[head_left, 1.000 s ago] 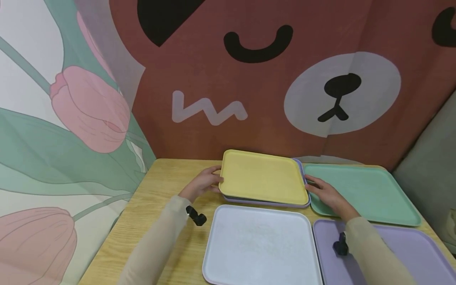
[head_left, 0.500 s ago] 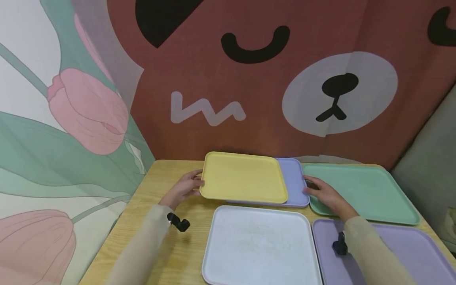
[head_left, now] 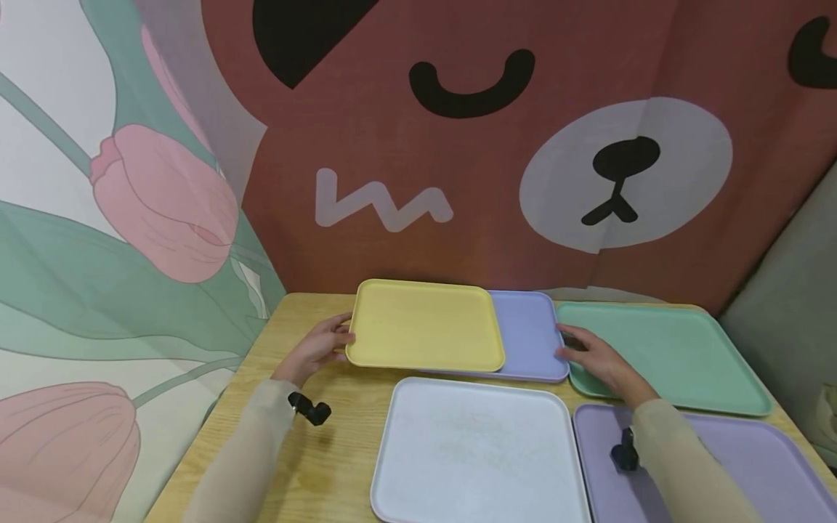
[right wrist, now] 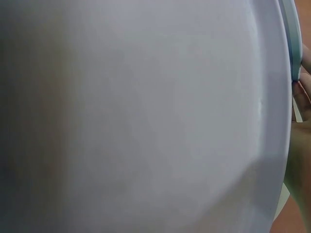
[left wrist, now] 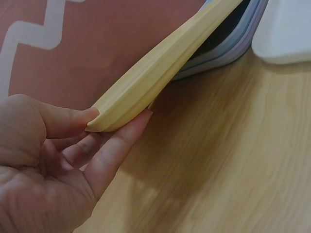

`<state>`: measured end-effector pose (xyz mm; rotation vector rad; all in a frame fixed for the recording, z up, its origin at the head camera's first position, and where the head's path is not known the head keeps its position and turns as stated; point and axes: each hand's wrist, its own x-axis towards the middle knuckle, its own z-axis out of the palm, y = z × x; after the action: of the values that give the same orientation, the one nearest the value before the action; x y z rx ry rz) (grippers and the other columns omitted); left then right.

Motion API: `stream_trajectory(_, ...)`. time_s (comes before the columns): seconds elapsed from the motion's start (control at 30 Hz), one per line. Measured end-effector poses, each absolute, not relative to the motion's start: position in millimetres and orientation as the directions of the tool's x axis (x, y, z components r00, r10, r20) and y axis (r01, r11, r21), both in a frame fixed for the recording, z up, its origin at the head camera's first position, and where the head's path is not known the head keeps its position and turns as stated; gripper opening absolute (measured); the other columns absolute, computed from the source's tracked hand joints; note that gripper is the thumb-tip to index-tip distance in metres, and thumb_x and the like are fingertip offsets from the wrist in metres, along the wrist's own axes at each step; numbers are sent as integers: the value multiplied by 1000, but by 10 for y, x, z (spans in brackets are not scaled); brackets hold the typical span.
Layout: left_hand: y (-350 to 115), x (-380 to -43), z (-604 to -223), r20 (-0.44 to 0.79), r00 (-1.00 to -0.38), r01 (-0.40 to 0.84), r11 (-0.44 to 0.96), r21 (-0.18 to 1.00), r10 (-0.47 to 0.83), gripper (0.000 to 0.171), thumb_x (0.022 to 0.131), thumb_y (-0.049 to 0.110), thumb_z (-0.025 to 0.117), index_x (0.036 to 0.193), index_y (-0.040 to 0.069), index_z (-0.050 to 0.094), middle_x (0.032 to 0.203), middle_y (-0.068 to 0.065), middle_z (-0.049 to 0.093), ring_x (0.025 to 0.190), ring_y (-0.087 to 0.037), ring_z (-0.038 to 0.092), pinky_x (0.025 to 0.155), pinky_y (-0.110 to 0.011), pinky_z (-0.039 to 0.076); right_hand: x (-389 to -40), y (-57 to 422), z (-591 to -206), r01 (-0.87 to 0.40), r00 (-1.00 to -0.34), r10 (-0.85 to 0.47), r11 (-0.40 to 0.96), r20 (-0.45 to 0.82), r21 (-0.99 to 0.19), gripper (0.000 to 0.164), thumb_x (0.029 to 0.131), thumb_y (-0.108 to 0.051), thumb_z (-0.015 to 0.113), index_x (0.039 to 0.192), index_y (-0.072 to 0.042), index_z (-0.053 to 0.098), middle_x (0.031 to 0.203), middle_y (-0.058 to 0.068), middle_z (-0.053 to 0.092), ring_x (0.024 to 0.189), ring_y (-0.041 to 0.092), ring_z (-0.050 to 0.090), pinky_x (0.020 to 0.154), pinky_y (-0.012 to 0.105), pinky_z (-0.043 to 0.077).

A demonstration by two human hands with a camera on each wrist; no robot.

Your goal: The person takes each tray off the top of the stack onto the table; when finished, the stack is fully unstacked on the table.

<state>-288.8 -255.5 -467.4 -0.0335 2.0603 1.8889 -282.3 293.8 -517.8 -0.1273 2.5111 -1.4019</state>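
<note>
Inspection finds the yellow tray [head_left: 425,325] beyond the white tray [head_left: 480,450], overhanging that landmark's far-left corner. Over the last second it has slid leftward, baring the right part of the blue-violet tray [head_left: 532,334], which lies just beyond the white tray's far edge. I judge from this that the two are being separated, with the yellow one coming off the top; the separation is partial, since they overlap yet.

Left hand [head_left: 317,347], beyond and left of the white tray, pinches the yellow tray's left edge, thumb above and fingers beneath. Right hand [head_left: 595,354], beyond the white tray's far-right corner, has fingertips at the blue-violet tray's right edge; whether they pinch it or merely steady it, I cannot tell.

Orientation: the yellow tray's long axis runs left to right, roughly parallel to the white tray's far edge. Its recessed face is up, and its left end is raised clear of the table [head_left: 346,465]. Contact under its right end is hidden. The green tray [head_left: 673,356] sits beyond and right of the white tray.
</note>
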Motion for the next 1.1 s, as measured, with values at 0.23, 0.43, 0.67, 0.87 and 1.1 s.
stream_trajectory(0.23,-2726,-2856,-4643,-247,-944,-223,127,966,218,65,103,0,50,161,5,21,130,-21,55,94,-18,68,74,-34,60,-2827,2945,-5189,49,-961,-204,536,-185,-843,78,98,-35,67,160,-8,28,162,29,22,146,51,23,116,66,22)
stream_trajectory(0.43,-2940,-2837,-4633,-227,-946,-199,140,970,232,67,104,0,49,162,3,16,131,-19,53,96,-16,67,74,-34,60,-2816,2949,-5172,53,-962,-202,527,-185,-849,77,98,-33,68,160,-8,29,163,29,20,146,51,22,117,66,19)
stream_trajectory(0.67,-3141,-2794,-4586,-209,-943,-171,162,972,260,69,105,1,48,162,3,11,129,-15,54,98,-14,67,76,-35,60,-2829,2945,-5179,45,-960,-212,532,-185,-846,77,99,-33,67,160,-8,28,162,29,22,146,51,24,117,66,21)
stream_trajectory(0.87,-3282,-2769,-4538,-203,-943,-163,163,973,266,68,106,2,47,162,3,9,130,-14,56,97,-14,68,76,-34,60,-2836,2946,-5189,46,-958,-218,524,-186,-850,78,99,-34,68,160,-8,28,162,29,22,146,51,25,117,64,22)
stream_trajectory(1.1,-3464,-2746,-4511,-188,-949,-148,171,974,253,67,107,5,46,163,3,8,126,-8,61,96,-14,69,77,-34,61,-2838,2947,-5188,49,-960,-209,539,-189,-841,80,97,-36,69,160,-8,28,163,29,21,146,51,23,116,66,20)
